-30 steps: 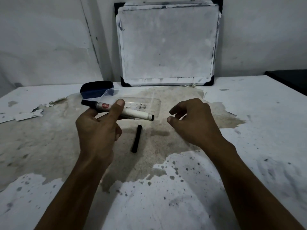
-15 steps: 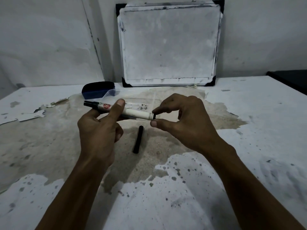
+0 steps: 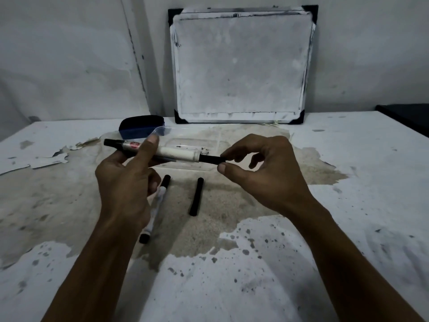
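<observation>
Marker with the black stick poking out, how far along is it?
Done: one loose stick lies on the table by a spare marker. In hand: the left hand holds the marker, the right hand pinches the black stick at its end. Left: that stick is only partly out.

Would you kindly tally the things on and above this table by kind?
Markers: 2, held marker and lying marker
Black sticks: 2, pinched stick and loose stick
Eraser: 1
Whiteboard: 1
Clear plastic tray: 1
Total: 7
</observation>
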`<state>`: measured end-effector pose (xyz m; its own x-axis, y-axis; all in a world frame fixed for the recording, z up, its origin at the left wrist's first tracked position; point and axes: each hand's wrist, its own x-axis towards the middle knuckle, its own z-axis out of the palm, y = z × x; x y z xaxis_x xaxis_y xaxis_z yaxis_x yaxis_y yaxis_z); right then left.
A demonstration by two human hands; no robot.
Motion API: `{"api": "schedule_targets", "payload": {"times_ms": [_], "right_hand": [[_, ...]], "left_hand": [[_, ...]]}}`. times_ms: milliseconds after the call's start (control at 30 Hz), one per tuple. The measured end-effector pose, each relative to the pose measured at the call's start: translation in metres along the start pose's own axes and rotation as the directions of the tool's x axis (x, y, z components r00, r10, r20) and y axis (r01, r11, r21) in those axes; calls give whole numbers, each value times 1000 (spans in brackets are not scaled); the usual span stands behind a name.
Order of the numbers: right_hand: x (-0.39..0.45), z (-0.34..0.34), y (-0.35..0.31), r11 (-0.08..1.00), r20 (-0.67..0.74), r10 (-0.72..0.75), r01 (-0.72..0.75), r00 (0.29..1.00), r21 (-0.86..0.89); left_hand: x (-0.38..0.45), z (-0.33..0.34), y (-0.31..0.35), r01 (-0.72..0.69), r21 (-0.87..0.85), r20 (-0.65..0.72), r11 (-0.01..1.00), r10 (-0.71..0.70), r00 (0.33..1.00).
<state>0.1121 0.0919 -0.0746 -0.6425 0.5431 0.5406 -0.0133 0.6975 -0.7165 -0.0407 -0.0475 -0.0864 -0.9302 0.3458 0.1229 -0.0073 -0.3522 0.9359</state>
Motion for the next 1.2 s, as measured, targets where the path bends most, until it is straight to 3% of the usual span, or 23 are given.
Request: {"api": "schedule_targets", "payload": {"times_ms": [267, 367, 567, 800, 900, 1067, 1200], "right_hand": [[6, -3, 11, 978, -240, 138, -93, 961, 188], [19, 4, 20, 981, -274, 194, -177, 942, 83], [71, 47, 18, 923, -145, 216, -251, 966, -291], [117, 89, 27, 716, 10, 339, -251, 941, -652], [119, 88, 29, 693, 49, 350, -224, 935, -685], [88, 63, 7, 857, 11, 182, -153, 983, -493], [42, 57, -7, 747, 146, 351, -182, 925, -639]], "left_hand": [[24, -27, 10, 28, -96, -271, 995, -54, 961], [30, -34, 10, 39, -120, -334, 992, -77, 939], [37, -41, 9, 31, -155, -371, 987, -87, 925], [45, -41, 7, 37, -173, -387, 984, -103, 916], [48, -42, 6, 33, -158, -385, 987, -92, 918], [52, -48, 8, 5, -142, -404, 990, -62, 913], [49, -43, 7, 12, -134, -376, 991, -62, 925]]}}
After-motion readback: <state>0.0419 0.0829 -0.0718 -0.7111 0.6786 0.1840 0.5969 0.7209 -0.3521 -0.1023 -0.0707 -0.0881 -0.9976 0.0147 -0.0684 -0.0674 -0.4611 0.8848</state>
